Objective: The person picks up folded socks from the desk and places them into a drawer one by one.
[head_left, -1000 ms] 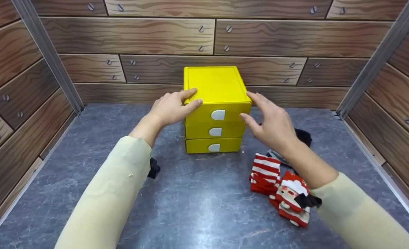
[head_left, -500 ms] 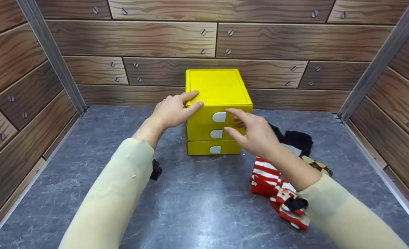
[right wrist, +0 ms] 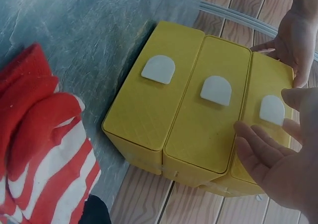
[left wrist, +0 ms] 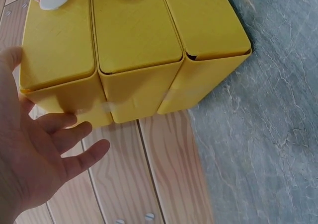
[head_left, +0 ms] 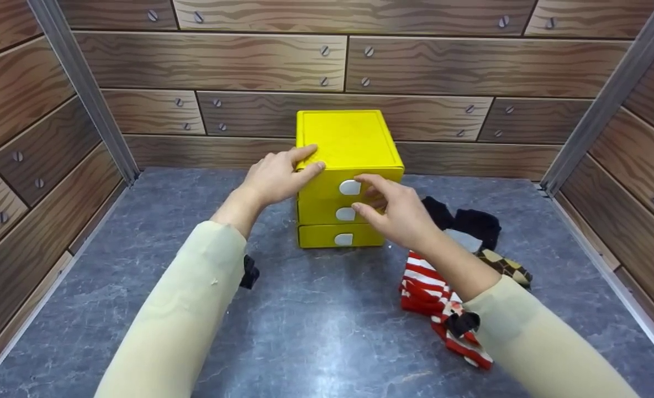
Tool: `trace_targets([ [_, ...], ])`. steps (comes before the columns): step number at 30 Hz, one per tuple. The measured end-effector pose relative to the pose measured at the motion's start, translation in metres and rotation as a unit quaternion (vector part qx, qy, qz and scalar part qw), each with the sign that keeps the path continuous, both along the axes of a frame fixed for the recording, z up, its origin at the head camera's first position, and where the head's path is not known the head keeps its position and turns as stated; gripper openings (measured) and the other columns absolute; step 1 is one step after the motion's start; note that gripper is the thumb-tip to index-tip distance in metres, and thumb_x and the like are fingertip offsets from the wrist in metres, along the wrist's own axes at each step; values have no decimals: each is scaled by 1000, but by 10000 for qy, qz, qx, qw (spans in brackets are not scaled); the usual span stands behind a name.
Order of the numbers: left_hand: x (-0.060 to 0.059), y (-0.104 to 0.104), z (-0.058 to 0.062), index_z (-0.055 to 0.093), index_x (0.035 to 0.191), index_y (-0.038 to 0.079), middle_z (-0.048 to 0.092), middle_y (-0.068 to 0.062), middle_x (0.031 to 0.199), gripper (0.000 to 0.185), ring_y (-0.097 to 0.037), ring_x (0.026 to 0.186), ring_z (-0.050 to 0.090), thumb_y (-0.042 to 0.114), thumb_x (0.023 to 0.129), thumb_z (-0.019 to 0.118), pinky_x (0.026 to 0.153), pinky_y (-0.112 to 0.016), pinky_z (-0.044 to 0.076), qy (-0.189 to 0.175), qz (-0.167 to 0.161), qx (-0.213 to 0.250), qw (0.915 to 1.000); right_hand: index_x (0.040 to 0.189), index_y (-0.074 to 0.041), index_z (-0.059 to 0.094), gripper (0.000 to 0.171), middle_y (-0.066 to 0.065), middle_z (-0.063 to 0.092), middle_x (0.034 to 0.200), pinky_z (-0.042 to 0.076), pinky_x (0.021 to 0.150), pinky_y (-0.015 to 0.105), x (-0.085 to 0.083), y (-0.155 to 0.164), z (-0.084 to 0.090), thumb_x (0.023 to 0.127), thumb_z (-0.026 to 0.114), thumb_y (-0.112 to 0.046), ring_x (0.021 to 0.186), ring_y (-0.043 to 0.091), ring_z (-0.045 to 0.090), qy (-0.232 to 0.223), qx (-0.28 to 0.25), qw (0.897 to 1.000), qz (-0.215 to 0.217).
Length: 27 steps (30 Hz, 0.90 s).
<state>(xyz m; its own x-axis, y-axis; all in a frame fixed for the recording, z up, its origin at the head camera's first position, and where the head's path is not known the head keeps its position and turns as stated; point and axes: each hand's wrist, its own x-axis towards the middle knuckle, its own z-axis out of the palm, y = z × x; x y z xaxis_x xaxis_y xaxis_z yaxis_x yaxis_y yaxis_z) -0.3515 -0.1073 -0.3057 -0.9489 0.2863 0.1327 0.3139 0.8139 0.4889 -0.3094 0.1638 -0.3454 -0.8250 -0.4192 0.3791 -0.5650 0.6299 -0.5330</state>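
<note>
Over the last second the right hand leaves its place beside the right edge of the yellow three-drawer cabinet and swings toward nine o'clock, across the drawer fronts. Its fingertips now sit just beside the white handle of the top drawer, its thumb by the middle drawer's handle; in the last half second it only edges slightly closer. With the forearm shifted, the black sock and a brown checked sock at four o'clock from the cabinet come into view, while the sleeve now covers more of the red-and-white striped sock
</note>
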Motion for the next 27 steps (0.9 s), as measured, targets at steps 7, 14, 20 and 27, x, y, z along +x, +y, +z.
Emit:
trace_targets([
  [7, 0, 1, 0, 42, 165, 34, 55, -5, 158, 72, -28, 138, 56, 72, 104, 43, 111, -52, 45, 48, 6, 10, 10000, 143, -17, 59, 44, 8, 74, 121, 61, 90, 40, 0, -3, -1, 103, 73, -31, 103, 21, 74, -198, -167, 9996, -82],
  [14, 0, 1, 2, 42, 165, 34, 52, -3, 160, 71, -28, 143, 51, 71, 105, 42, 114, -52, 42, 1, -17, -60, 10000, 135, -15, 62, 37, 6, 74, 118, 61, 89, 41, 3, -4, -2, 103, 73, -30, 101, 21, 75, -208, -331, 9992, -76],
  [20, 2, 1, 2, 40, 165, 35, 50, -3, 162, 71, -28, 146, 48, 72, 105, 41, 116, -53, 40, -118, -31, -33, 9999, 131, -13, 64, 35, 7, 74, 116, 61, 89, 41, 11, -2, -2, 102, 74, -29, 102, 21, 74, -166, -340, 9993, 23],
  [27, 2, 0, 8, 36, 167, 37, 40, -4, 169, 71, -31, 152, 40, 72, 105, 41, 121, -57, 32, -304, -16, -139, 9994, 131, -13, 63, 35, 10, 74, 117, 61, 88, 41, 25, 1, 0, 102, 75, -28, 100, 20, 74, -149, -309, 9993, 169],
])
